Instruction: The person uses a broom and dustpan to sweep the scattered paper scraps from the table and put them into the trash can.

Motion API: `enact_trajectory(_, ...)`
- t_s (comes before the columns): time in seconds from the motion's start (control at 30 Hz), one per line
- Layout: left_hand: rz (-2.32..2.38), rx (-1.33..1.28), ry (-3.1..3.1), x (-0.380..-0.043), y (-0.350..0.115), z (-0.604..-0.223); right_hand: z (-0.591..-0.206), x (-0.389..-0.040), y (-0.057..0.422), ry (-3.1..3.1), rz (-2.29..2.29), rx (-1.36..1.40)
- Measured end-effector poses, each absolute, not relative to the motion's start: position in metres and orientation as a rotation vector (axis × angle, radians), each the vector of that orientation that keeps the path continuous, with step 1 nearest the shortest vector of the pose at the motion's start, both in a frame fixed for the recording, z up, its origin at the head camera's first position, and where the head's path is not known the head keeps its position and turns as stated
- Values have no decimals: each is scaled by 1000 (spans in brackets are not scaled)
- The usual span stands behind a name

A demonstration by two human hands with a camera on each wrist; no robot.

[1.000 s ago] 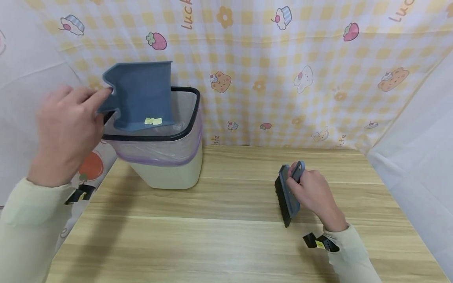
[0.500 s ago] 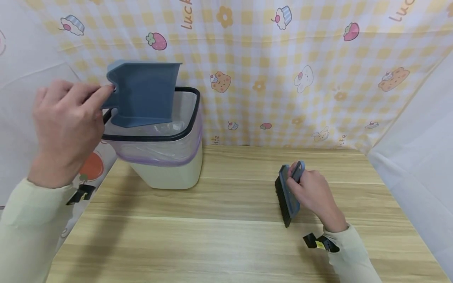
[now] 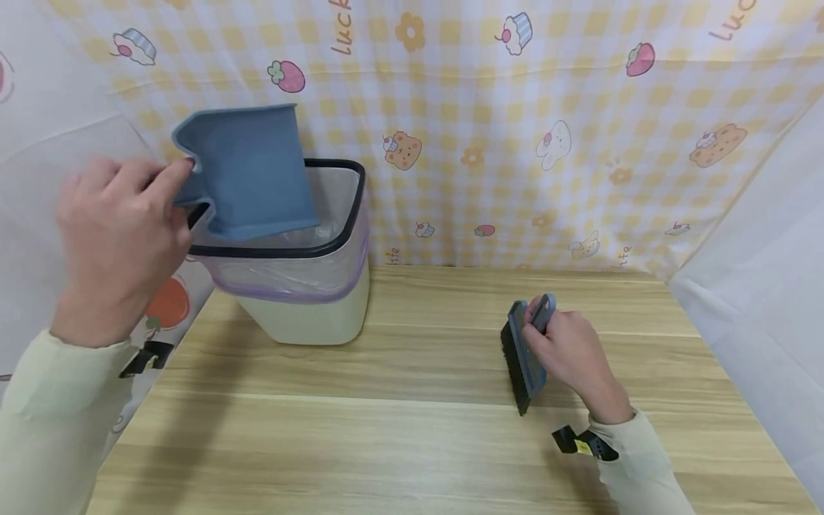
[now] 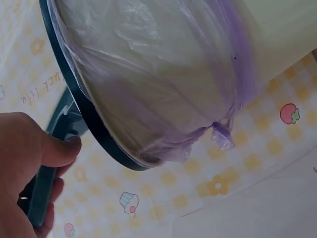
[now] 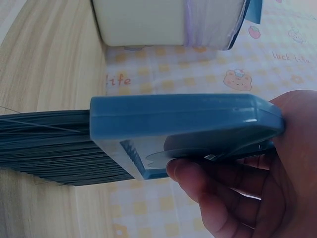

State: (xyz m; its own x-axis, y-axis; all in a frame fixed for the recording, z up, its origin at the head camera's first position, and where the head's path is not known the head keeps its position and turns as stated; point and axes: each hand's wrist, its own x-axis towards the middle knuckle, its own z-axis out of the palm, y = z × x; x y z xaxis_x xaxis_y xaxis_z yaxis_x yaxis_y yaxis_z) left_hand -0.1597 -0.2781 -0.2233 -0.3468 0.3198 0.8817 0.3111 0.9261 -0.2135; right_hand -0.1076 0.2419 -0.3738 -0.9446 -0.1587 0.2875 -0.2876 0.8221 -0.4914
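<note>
My left hand (image 3: 125, 236) grips the handle of a blue dustpan (image 3: 254, 172), which is tilted over the open top of a bin. The pan's inner face shows bare in the head view. In the left wrist view the thumb and fingers wrap the dustpan handle (image 4: 42, 193) beside the bin's dark rim. On the right side of the table, my right hand (image 3: 569, 350) holds a blue hand brush (image 3: 531, 357) by its handle. Its dark bristles (image 5: 49, 146) point left, down at the wood.
The pale bin (image 3: 322, 318) stands at the back left of the wooden table (image 3: 399, 443), lined with a clear, purple-edged bag (image 3: 283, 279) under a black rim (image 3: 335, 247). A checked yellow curtain (image 3: 463, 107) hangs right behind the table.
Small pale yellow scraps lay in the dustpan a second ago and are gone from it by half a second ago. The dustpan swung right, then back left. The right hand and brush stayed put.
</note>
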Motion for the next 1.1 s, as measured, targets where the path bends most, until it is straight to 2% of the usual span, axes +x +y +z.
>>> enact_trajectory(0.57,41,-391,-2216,-150,-285,-233,-375,-109,241,-2781,824,330)
enact_trajectory(0.77,-35,-389,-2317,-146,-275,-231,-376,-109,241,-2769,818,345)
enact_trajectory(1.1,-26,-527,-2293,-138,-246,-233,-377,-109,241,-2773,803,354)
